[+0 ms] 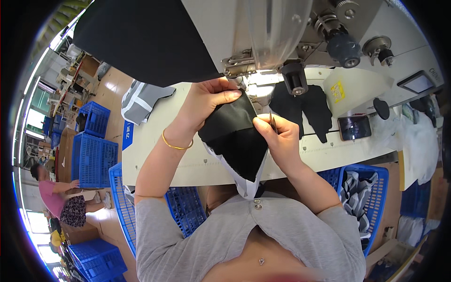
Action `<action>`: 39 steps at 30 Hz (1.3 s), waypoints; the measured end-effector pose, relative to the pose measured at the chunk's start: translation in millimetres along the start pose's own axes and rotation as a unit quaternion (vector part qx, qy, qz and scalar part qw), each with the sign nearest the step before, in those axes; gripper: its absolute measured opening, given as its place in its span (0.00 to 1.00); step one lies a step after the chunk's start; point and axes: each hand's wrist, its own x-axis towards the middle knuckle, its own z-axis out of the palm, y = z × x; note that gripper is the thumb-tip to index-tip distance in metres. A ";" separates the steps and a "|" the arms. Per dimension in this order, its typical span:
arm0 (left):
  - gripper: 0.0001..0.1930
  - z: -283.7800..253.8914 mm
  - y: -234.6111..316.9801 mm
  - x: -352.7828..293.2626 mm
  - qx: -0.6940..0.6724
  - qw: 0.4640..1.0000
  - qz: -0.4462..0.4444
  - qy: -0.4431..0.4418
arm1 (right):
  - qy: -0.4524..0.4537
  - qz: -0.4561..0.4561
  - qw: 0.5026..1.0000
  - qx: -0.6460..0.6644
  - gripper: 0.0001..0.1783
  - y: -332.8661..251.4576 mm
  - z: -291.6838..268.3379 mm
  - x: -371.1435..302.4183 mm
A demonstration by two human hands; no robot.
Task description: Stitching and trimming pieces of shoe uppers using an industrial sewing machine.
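Observation:
A black fabric piece with white cloth along its lower edge hangs between my hands, in front of the sewing machine. My left hand, with a gold bangle on its wrist, pinches the upper edge of the fabric close to the machine's needle area. Thumb and fingers of my right hand are closed on the fabric's right edge. A small dark pointed tool, perhaps thread snips, sticks up from the same right hand; most of it is hidden by the fingers. The needle itself cannot be made out.
Black cut pieces lie right of the needle area on the pale table. A grey-and-white piece rests at the left. A phone sits at the right. Blue baskets flank me. A person in pink stands far left.

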 end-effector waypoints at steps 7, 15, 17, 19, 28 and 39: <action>0.07 5.9 12.9 14.9 0.028 0.998 -0.037 0.034 | 0.023 -0.012 1.000 0.012 0.09 7.0 -4.5 14.2; 0.13 3.0 18.7 19.8 -0.001 0.993 -0.112 0.028 | 0.016 -0.013 1.000 0.018 0.09 7.3 -0.5 13.9; 0.13 3.6 18.1 20.2 0.003 0.994 -0.104 0.031 | 0.022 -0.013 0.999 0.019 0.09 8.0 0.7 13.8; 0.13 6.0 21.3 20.4 0.006 0.990 -0.137 0.033 | 0.023 -0.014 1.000 0.016 0.09 7.3 -2.0 13.3; 0.12 13.5 27.0 8.1 0.324 0.941 -0.037 0.093 | 0.029 -0.021 0.999 0.004 0.09 7.0 0.7 14.5; 0.18 41.2 2.4 -63.8 0.588 0.719 0.371 0.005 | 0.028 -0.042 0.999 -0.018 0.09 9.2 5.3 11.4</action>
